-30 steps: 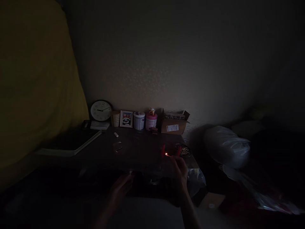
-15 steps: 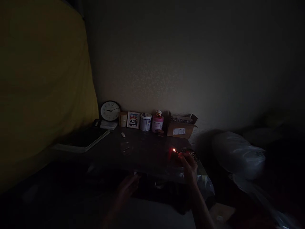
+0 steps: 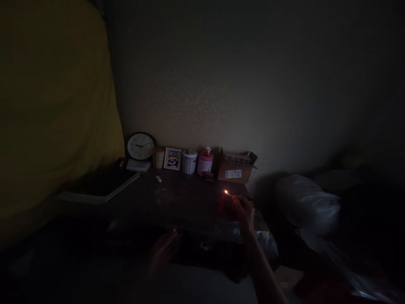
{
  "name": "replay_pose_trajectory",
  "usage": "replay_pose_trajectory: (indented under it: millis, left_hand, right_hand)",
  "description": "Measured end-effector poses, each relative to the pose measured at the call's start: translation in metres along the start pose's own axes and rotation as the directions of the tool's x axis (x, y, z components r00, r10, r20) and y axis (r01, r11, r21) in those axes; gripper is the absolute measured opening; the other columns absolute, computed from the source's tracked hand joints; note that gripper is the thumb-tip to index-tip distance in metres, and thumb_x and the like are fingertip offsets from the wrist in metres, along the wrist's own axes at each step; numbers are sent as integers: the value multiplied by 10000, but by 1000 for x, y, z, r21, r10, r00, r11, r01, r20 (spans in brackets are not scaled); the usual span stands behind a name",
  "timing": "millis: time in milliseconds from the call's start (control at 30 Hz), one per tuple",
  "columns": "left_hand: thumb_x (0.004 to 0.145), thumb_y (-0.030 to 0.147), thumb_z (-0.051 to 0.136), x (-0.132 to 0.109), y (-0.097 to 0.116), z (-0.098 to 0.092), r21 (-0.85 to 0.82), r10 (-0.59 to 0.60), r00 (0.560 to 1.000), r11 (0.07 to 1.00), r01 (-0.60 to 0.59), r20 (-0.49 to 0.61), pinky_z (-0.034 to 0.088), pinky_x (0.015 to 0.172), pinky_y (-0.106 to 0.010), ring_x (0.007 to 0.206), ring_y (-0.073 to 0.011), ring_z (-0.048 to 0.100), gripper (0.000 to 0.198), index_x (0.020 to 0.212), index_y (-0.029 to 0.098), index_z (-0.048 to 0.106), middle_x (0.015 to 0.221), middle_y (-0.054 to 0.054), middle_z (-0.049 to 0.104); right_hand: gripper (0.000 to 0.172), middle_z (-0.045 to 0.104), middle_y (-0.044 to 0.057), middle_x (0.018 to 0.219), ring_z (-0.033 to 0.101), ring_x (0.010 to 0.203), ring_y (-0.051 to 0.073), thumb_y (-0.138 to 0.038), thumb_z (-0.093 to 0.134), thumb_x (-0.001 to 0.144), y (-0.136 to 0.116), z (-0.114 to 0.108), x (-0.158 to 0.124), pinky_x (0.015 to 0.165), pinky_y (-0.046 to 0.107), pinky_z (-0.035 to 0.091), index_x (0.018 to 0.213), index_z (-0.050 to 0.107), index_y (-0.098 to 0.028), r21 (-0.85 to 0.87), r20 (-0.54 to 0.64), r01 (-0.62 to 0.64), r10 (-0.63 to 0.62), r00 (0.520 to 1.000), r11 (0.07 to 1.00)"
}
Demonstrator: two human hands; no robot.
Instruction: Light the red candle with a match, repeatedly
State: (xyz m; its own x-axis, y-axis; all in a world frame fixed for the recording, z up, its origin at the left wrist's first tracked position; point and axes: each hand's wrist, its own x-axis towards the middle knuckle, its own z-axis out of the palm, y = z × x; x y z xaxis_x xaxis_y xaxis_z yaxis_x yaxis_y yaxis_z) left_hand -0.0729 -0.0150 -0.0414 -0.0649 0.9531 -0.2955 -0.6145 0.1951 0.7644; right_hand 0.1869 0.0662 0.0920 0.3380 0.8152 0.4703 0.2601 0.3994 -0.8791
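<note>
Very dim room. Right hand [image 3: 243, 213] raised over the right end of the table [image 3: 190, 207], fingers [image 3: 236, 202] pinched narrow on a thin lit match [image 3: 228, 194], its small flame at 10 o'clock from the hand, just above the tabletop. Below the flame, a dark reddish object, too dark to make out. Left hand [image 3: 163, 249] low at the table's near edge, at 8 o'clock from the right hand and well apart from it; fingers loosely curled, whether holding anything could not be told.

Along the wall at 12 o'clock, set in a row: round clock [image 3: 141, 146], small cup [image 3: 159, 158], framed panda picture [image 3: 172, 158], white tin [image 3: 189, 161], pink jar [image 3: 205, 162] topped with a figurine, open cardboard box [image 3: 236, 168]. Flat dark book [image 3: 101, 188] at 9 o'clock. Pale plastic bag [image 3: 305, 202] at 3 o'clock, off the table.
</note>
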Motion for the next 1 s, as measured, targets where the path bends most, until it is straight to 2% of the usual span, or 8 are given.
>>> replay_pose_trajectory:
  millis: [200, 400, 567, 767, 1000]
  left_hand:
    - [665, 295, 704, 9, -7, -7, -70, -5, 999, 998, 8, 45, 478, 800, -310, 1002, -244, 618, 228, 873, 205, 677, 1004, -67, 714]
    - [657, 332, 707, 6, -5, -4, -13, -13, 1000, 1000, 13, 22, 479, 791, -321, 1007, -261, 613, 304, 931, 205, 672, 1030, -74, 705]
    - [660, 331, 702, 11, -9, -7, -37, 16, 998, 999, -14, 63, 478, 785, -296, 999, -242, 616, 296, 925, 201, 677, 1034, -70, 704]
    - [649, 334, 703, 6, -5, -4, -30, 19, 999, 999, -17, 50, 479, 829, -358, 1013, -273, 610, 264, 883, 212, 687, 1038, -82, 702]
    - [662, 337, 705, 4, -6, -4, -15, 39, 998, 999, -38, 56, 467, 826, -302, 1023, -238, 604, 275, 908, 217, 683, 1009, -55, 713]
  right_hand:
    - [324, 646, 33, 628, 547, 594, 165, -451, 599, 651, 11, 4, 4, 537, 252, 401, 714, 674, -143, -31, 15, 7, -6, 1000, 999]
    - [339, 672, 60, 691, 582, 609, 184, -452, 603, 647, 22, 5, 5, 541, 275, 426, 762, 686, -144, -48, 8, -6, 6, 1000, 999]
    - [337, 677, 73, 670, 593, 593, 195, -450, 613, 631, 26, 7, 7, 521, 282, 430, 742, 691, -141, -60, -10, -24, 23, 1000, 998]
    - [326, 682, 85, 703, 606, 634, 207, -441, 606, 642, 27, 9, 7, 532, 283, 438, 744, 690, -143, -75, -15, -25, 24, 1000, 997]
    - [311, 695, 94, 758, 618, 679, 216, -429, 605, 653, 31, 8, 8, 578, 298, 453, 765, 692, -153, -97, -3, -9, 9, 1000, 995]
